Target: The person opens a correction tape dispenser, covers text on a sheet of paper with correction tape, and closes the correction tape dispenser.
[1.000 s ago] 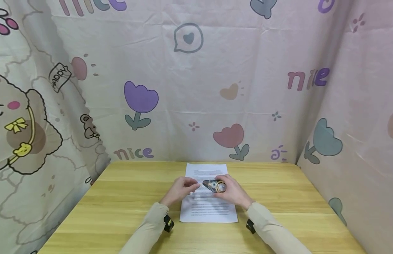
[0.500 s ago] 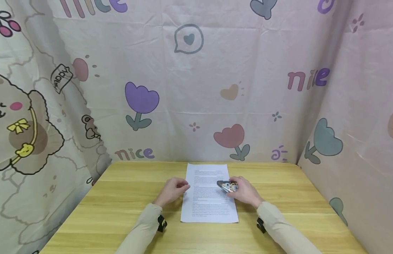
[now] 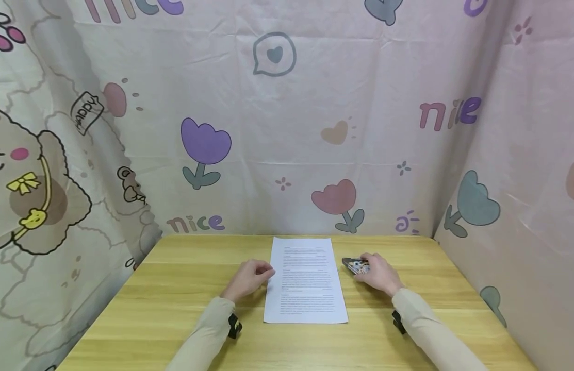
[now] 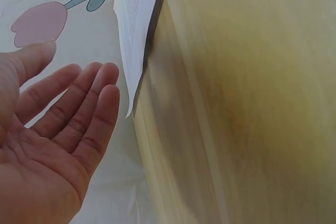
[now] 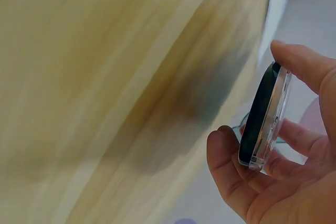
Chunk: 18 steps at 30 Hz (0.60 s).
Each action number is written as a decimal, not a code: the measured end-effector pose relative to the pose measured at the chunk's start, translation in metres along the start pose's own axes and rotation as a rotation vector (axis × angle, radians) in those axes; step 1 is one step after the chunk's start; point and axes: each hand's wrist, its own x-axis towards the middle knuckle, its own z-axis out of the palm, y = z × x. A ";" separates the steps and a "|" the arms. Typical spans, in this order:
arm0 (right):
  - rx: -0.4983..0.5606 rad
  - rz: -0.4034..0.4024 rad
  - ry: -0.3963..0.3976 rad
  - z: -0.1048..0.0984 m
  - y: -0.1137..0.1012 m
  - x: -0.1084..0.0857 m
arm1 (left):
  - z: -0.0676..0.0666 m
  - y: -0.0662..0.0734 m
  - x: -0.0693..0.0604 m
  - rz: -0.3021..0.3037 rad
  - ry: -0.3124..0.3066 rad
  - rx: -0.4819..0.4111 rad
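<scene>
A printed sheet of paper (image 3: 307,282) lies flat on the wooden table, lines of text facing up. To its right, my right hand (image 3: 381,274) holds a correction tape dispenser (image 3: 355,265), its dark narrow end pointing left toward the sheet. In the right wrist view the thumb and fingers grip the dispenser (image 5: 265,116) by its edges; a clear cover and a dark side show. My left hand (image 3: 248,279) hovers by the sheet's left edge, holding nothing. From the left wrist, its fingers (image 4: 97,124) look relaxed and slightly bent, close to the paper (image 4: 137,30).
The wooden table (image 3: 175,304) extends to both sides of the sheet. A patterned cloth (image 3: 268,129) hangs behind the table and along both sides. Each sleeve carries a black wrist camera (image 3: 234,326).
My right hand has carried the correction tape dispenser rightward, from over the sheet to beyond its right edge. The left hand has drawn back left to the paper's edge.
</scene>
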 end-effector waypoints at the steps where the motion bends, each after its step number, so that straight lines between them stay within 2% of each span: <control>1: -0.010 -0.001 0.001 -0.001 0.004 0.000 | 0.000 0.000 0.000 0.000 0.001 0.004; 11: -0.070 0.043 0.007 -0.008 0.039 0.004 | 0.001 -0.002 -0.001 -0.011 0.009 0.004; 18: -0.087 0.060 0.008 -0.011 0.048 0.003 | 0.003 -0.002 -0.001 -0.004 0.001 0.013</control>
